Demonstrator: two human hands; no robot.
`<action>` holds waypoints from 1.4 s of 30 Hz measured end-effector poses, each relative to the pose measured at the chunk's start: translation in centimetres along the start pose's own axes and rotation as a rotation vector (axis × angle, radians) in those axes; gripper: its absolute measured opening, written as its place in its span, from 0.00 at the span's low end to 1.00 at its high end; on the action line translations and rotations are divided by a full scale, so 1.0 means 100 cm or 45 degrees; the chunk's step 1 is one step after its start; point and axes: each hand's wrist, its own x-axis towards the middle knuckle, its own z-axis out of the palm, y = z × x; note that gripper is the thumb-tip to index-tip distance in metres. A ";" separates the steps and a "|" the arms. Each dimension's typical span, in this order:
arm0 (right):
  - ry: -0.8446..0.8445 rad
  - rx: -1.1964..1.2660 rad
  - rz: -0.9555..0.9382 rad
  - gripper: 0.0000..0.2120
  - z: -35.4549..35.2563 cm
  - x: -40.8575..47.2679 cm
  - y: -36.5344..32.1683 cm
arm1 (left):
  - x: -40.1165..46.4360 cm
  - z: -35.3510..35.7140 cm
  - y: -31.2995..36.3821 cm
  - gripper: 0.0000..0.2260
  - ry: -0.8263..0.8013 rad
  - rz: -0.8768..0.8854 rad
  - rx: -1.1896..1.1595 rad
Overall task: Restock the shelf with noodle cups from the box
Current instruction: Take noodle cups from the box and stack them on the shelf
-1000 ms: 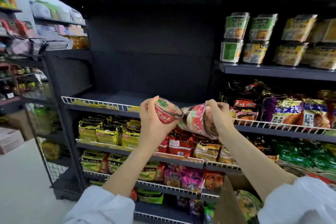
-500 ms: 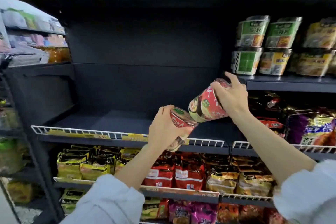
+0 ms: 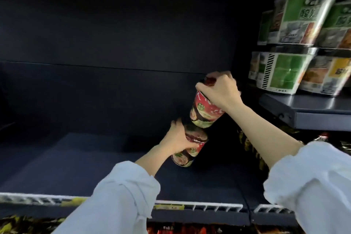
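Observation:
Two red noodle cups are over the dark shelf (image 3: 79,159), near its back right. My left hand (image 3: 175,137) grips the lower cup (image 3: 187,153) around its top, the cup standing roughly upright on or just above the shelf floor. My right hand (image 3: 220,91) grips the upper cup (image 3: 204,112) from above by its lid, holding it tilted directly over the lower cup, their edges nearly touching. The box is out of view.
A white wire rail (image 3: 209,206) with yellow price tags runs along the shelf's front edge. To the right, a higher grey shelf (image 3: 311,112) carries stacked green and yellow noodle tubs (image 3: 288,70). Packets of snacks fill the shelf below.
Both hands reached forward and deeper into the shelf. The left cup went down toward the shelf floor. The right cup turned more upright above it. The view moved closer.

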 end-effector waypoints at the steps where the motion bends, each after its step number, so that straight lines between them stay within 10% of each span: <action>1: -0.016 -0.025 -0.009 0.30 0.006 0.010 0.005 | 0.013 0.006 -0.004 0.45 -0.018 0.011 0.005; 19: -0.100 -0.213 0.112 0.32 0.061 0.079 0.061 | 0.096 0.043 -0.028 0.40 -0.220 0.114 -0.180; 27: -0.315 -0.427 0.077 0.28 0.079 0.090 0.060 | 0.093 0.024 -0.027 0.34 -0.035 0.007 -0.374; 42: -0.008 -0.268 -0.145 0.15 0.054 0.040 0.042 | 0.039 -0.021 0.009 0.17 0.237 0.062 -0.038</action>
